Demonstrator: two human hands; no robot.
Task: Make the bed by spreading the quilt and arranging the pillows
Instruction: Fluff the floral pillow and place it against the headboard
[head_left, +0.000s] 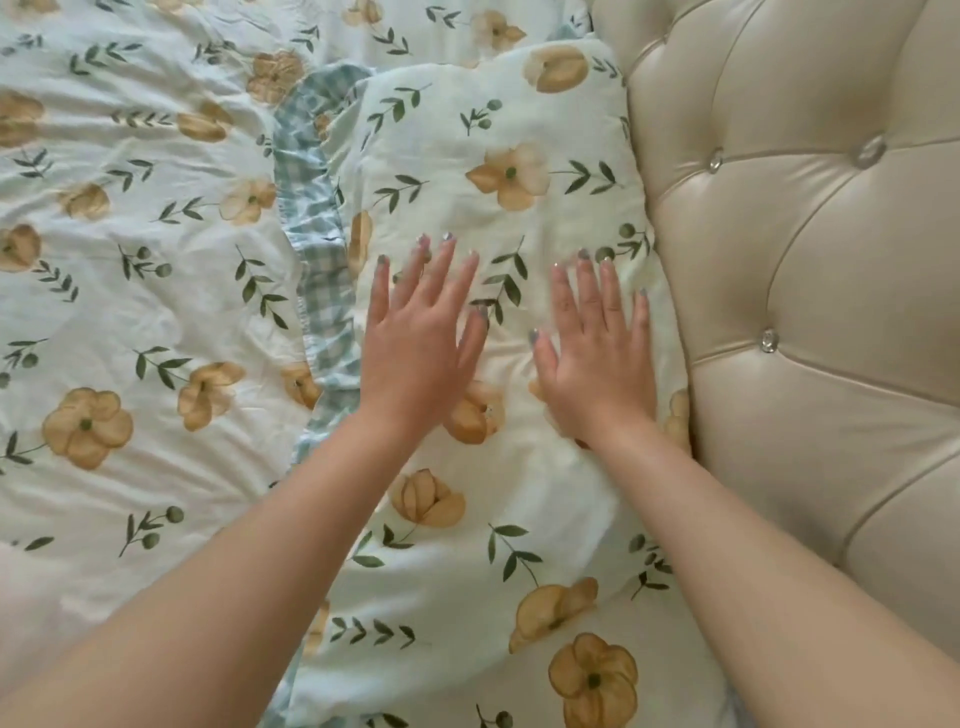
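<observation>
Pillow (467, 156) in a floral case lies along the tufted headboard (805, 260), and its gingham frill (311, 208) rests on the matching quilt (130, 260) spread over the rest of the bed. Both hands lie flat on the pillow with fingers straight and spread, gripping nothing: the left hand (421, 338) near the frill, the right hand (597, 353) nearer the headboard. The likely risk is uneven pressure. A push toward the quilt could slide the pillow away from the headboard and ruck the quilt under the frill, while bearing down in one spot may leave a dent and fresh creases.
</observation>
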